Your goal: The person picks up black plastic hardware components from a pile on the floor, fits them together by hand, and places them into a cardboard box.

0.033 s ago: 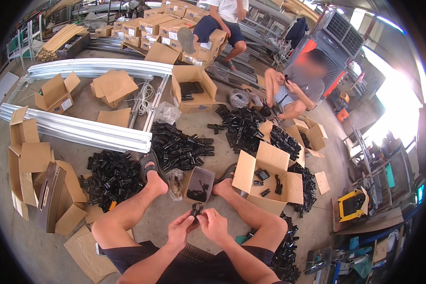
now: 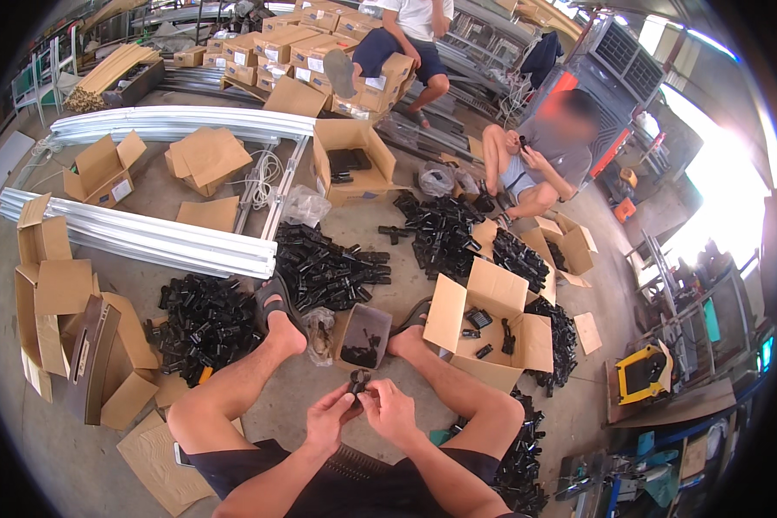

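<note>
Between my knees, both hands grip one small black fitting with a ring-like end (image 2: 359,378). My left hand (image 2: 328,418) pinches it from the left, its fingers closed. From the right, the thumb and fingers of my right hand (image 2: 390,414) close on the same piece, covering its lower part. Just beyond the hands stands a small open box (image 2: 380,316) with little black parts (image 2: 359,356) in its bottom. Crumpled clear plastic (image 2: 319,338) lies beside that box, next to my left foot.
Heaps of black fittings (image 2: 205,321) lie around my feet. An open carton (image 2: 502,373) at right holds several black pieces. Long silver metal profiles (image 2: 147,235) stretch across the left. A co-worker (image 2: 551,147) sits at far right with a small black piece; another person sits on stacked cartons (image 2: 276,47).
</note>
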A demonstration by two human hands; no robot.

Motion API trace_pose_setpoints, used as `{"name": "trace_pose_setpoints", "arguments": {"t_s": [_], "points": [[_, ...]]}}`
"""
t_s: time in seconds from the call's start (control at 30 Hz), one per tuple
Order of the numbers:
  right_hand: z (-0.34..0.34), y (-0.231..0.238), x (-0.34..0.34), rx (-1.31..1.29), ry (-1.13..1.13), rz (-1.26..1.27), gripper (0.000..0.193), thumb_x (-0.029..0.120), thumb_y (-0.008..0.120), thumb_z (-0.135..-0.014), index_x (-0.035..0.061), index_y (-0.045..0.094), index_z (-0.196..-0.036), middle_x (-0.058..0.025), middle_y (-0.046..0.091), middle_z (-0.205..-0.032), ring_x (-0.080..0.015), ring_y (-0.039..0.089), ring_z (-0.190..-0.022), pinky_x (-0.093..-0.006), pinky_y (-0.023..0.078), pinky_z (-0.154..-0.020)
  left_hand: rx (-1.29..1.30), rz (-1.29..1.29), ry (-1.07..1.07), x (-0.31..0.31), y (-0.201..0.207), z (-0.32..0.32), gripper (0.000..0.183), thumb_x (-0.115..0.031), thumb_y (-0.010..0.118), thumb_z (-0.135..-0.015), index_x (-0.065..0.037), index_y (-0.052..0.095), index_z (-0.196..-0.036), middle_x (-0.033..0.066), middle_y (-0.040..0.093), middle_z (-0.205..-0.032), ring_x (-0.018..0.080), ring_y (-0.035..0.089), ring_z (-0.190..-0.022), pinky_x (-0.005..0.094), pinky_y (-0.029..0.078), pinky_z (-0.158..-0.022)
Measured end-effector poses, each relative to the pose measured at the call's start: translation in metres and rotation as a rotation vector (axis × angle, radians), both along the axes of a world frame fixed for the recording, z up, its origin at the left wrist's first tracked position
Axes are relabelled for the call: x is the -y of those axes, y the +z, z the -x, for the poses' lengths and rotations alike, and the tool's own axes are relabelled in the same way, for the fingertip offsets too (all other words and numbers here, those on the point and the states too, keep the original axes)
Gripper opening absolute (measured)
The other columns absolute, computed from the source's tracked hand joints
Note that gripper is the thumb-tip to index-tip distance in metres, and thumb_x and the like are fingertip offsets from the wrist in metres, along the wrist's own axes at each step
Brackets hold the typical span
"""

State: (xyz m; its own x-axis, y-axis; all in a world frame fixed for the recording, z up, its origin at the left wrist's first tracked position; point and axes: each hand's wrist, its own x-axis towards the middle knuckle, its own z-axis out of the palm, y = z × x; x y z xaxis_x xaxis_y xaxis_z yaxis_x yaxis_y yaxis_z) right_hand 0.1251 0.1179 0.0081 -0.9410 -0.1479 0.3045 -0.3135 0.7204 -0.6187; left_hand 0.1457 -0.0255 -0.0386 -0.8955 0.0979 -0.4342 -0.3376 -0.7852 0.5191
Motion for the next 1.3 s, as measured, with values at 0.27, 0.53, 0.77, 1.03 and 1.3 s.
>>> {"name": "trace_pose_setpoints", "arguments": {"t_s": [0.27, 0.53, 0.77, 1.03, 1.3], "points": [[0.001, -0.025, -0.014, -0.013, 0.021, -0.181, 0.015, 0.021, 0.065, -0.097, 0.0077, 0.061, -0.093, -0.0106, 0.065, -0.084, -0.0339, 0.066, -0.07, -0.044, 0.051, -0.057, -0.03, 0.075, -0.044, -0.005, -0.012, -0.003, 0.029, -0.002, 0.061, -0.1, 0.004, 0.065, -0.129, 0.0125, 0.071, -0.116, 0.022, 0.071, -0.1, 0.0417, 0.063, -0.09], [0.007, -0.001, 0.0, -0.017, 0.028, -0.004, 0.012, 0.018, 0.065, -0.097, 0.0065, 0.06, -0.096, -0.0149, 0.065, -0.08, -0.0366, 0.067, -0.071, -0.045, 0.052, -0.061, -0.028, 0.037, -0.022, -0.001, -0.009, 0.0, 0.034, -0.004, 0.066, -0.098, 0.005, 0.063, -0.131, 0.0128, 0.07, -0.119, 0.0212, 0.071, -0.1, 0.0355, 0.06, -0.093], [0.009, -0.018, -0.006, 0.026, 0.053, -0.15, 0.011, 0.014, 0.064, -0.098, 0.0046, 0.061, -0.094, -0.0174, 0.066, -0.081, -0.0386, 0.067, -0.072, -0.0447, 0.052, -0.063, 0.045, 0.027, -0.087, 0.0, -0.02, -0.005, 0.038, -0.009, 0.067, -0.099, 0.003, 0.062, -0.134, 0.0107, 0.07, -0.12, 0.0192, 0.07, -0.102, 0.0342, 0.06, -0.093], [0.011, -0.018, -0.002, 0.147, 0.145, -0.107, 0.012, 0.016, 0.065, -0.097, 0.0053, 0.062, -0.097, -0.0164, 0.07, -0.09, -0.0389, 0.068, -0.077, -0.0445, 0.053, -0.067, 0.073, -0.005, 0.12, 0.01, -0.029, 0.02, 0.037, -0.01, 0.067, -0.099, 0.001, 0.062, -0.133, 0.0078, 0.071, -0.113, 0.0197, 0.071, -0.098, 0.0342, 0.061, -0.088], [0.003, -0.024, -0.001, 0.287, 0.216, -0.171, 0.015, 0.022, 0.066, -0.096, 0.0068, 0.065, -0.097, -0.0143, 0.071, -0.092, -0.0367, 0.069, -0.081, -0.0441, 0.054, -0.07, 0.058, -0.145, 0.785, 0.097, -0.015, 0.073, 0.044, -0.018, 0.063, -0.102, -0.008, 0.049, -0.143, 0.006, 0.063, -0.123, 0.0216, 0.064, -0.113, 0.0381, 0.056, -0.097]]}}
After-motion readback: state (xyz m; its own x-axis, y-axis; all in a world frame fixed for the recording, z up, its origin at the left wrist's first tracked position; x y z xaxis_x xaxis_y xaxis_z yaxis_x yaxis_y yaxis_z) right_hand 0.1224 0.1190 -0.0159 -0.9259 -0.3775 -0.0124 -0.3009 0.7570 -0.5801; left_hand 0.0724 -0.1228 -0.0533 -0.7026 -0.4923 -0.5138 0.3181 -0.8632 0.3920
